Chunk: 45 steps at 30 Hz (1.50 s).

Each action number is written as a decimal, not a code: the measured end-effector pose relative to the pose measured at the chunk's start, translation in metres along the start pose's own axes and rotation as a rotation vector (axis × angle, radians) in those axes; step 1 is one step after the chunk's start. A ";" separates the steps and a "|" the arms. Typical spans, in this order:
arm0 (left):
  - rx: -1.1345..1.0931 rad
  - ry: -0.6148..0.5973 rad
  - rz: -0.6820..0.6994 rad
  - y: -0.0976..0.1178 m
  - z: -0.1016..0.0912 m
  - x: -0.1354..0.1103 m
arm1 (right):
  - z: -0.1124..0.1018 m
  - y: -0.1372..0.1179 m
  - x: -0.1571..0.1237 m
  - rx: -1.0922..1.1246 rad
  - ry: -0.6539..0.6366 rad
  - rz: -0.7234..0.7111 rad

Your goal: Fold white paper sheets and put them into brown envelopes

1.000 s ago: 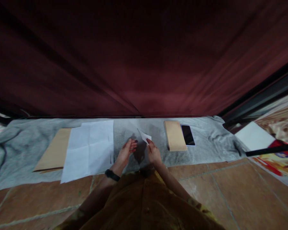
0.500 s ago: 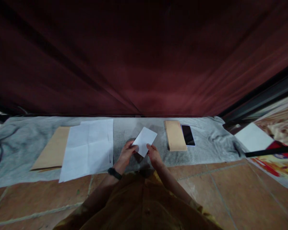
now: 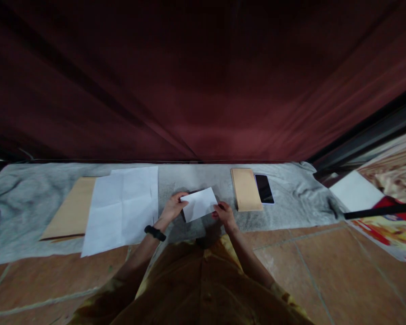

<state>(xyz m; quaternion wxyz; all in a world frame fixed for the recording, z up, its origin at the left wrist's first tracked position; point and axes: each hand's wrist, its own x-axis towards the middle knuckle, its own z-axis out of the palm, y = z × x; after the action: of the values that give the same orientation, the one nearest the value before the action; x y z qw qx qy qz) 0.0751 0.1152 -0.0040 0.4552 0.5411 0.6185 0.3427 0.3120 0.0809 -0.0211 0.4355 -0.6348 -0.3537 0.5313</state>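
Note:
A small folded white paper [image 3: 200, 205] is held between my two hands, just above the grey cloth. My left hand [image 3: 174, 206] pinches its left end, thumb on top. At the opposite end, my right hand [image 3: 225, 214] grips the right edge, with the fingers partly tucked beneath. Left of my hands lie large white sheets [image 3: 122, 207] with crease lines, overlapping a big brown envelope [image 3: 70, 208]. Close to my right hand is a stack of smaller brown envelopes [image 3: 247, 190], and a dark-screened phone [image 3: 264, 188] lies beside it.
The grey cloth [image 3: 291, 198] covers a long, narrow surface before a dark red fabric wall [image 3: 203, 90]. At the right stand a black bar [image 3: 382, 210], a white panel [image 3: 357, 192] and a colourful printed sheet [image 3: 389, 234]. Tiled floor [image 3: 291, 266] shows below.
The white paper has turned from a tilted, upright position to lying lengthwise across. My hands have moved apart to its left and right ends.

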 end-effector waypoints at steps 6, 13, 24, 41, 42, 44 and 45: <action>0.094 0.076 0.036 0.001 0.005 0.007 | -0.007 0.002 -0.010 -0.177 -0.088 0.056; 0.399 0.239 0.287 0.005 0.022 -0.012 | -0.008 -0.001 -0.010 -0.380 -0.124 0.080; 0.992 -0.019 0.553 -0.004 0.071 -0.072 | -0.015 -0.020 -0.023 -0.967 0.024 -0.166; 0.992 0.062 0.403 -0.006 0.062 -0.057 | 0.037 0.019 -0.019 -1.248 -0.069 -0.704; 0.996 0.071 0.392 -0.005 0.062 -0.056 | 0.038 0.020 -0.019 -1.254 -0.049 -0.702; 0.996 0.084 0.383 -0.005 0.061 -0.052 | 0.041 0.020 -0.019 -1.265 -0.007 -0.693; 0.993 0.092 0.382 -0.006 0.060 -0.049 | 0.042 0.021 -0.019 -1.268 0.014 -0.685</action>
<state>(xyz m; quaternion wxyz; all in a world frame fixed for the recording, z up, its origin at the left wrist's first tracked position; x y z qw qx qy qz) 0.1295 0.0616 -0.0210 0.0461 0.7790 0.6158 0.1087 0.2666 0.0631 -0.0355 0.1278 -0.6222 -0.7705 0.0532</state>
